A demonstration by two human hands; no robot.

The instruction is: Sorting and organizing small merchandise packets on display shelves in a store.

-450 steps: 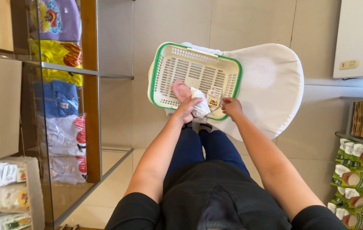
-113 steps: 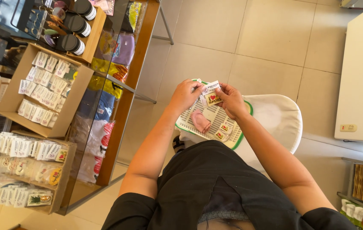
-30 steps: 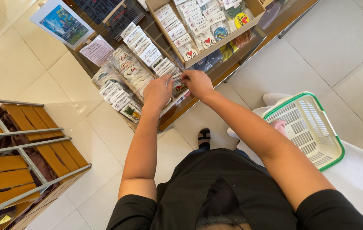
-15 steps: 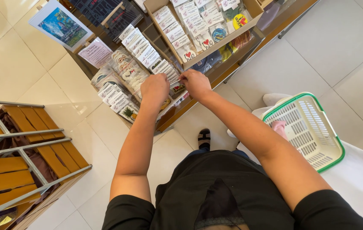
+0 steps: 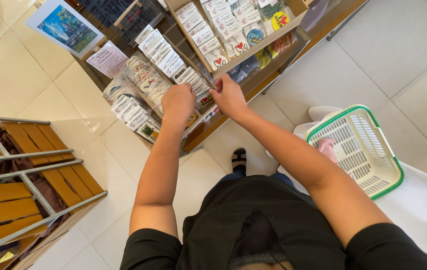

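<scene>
2 bare hands reach forward over a wooden display shelf (image 5: 273,55) packed with rows of small white packets (image 5: 161,47), each a flat card in clear wrap with a small coloured motif. A white plastic basket (image 5: 373,175) with a green rim sits on a white seat (image 5: 423,210) to the right, well apart from the hands, with something pink lying inside it. A wooden slatted rack (image 5: 18,190) with grey metal bars stands at the left on the pale tiled floor (image 5: 403,45). The left hand (image 5: 177,102) is curled into a loose fist over the lower rows of packets; what it grips, if anything, is hidden under the knuckles. The right hand (image 5: 227,95) has its fingers bent down against the cardboard tray (image 5: 253,50) edge, perhaps pinching a packet, though the fingertips are out of sight.
</scene>
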